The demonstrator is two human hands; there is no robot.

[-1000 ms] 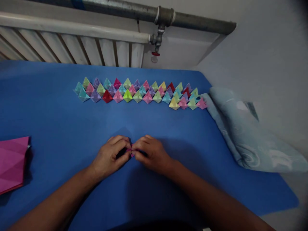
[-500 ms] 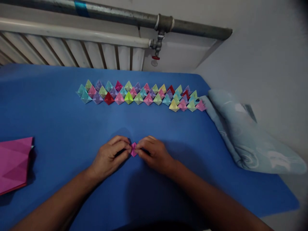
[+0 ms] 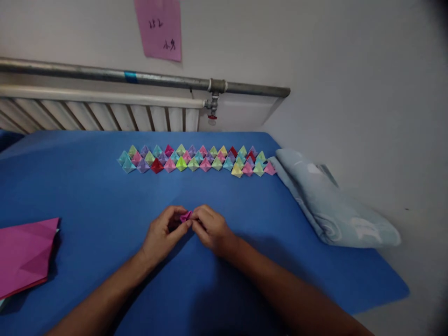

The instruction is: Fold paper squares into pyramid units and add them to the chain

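Note:
A small magenta folded paper piece (image 3: pixel 185 216) is held between my two hands, in front of the rows of paper pieces. My left hand (image 3: pixel 164 234) grips it from the left, with the thumb below and the fingers above. From the right, my right hand (image 3: pixel 212 228) pinches its edge, and the fingertips partly cover it. Beyond my hands, several folded paper pieces (image 3: pixel 193 164) in many colours stand in close rows on the blue surface (image 3: pixel 157 193).
Large magenta paper sheets (image 3: pixel 28 254) lie at the left. A folded pale green cloth (image 3: pixel 322 200) rests at the right edge. Behind are a white radiator (image 3: pixel 140 116), a metal pipe (image 3: pixel 168 80) with a red-handled valve, and a pink note (image 3: pixel 161 29) on the wall.
The camera view has tilted up, bringing the pink note into sight. The magenta piece has turned and tilted between my fingers, and my hands are closer together.

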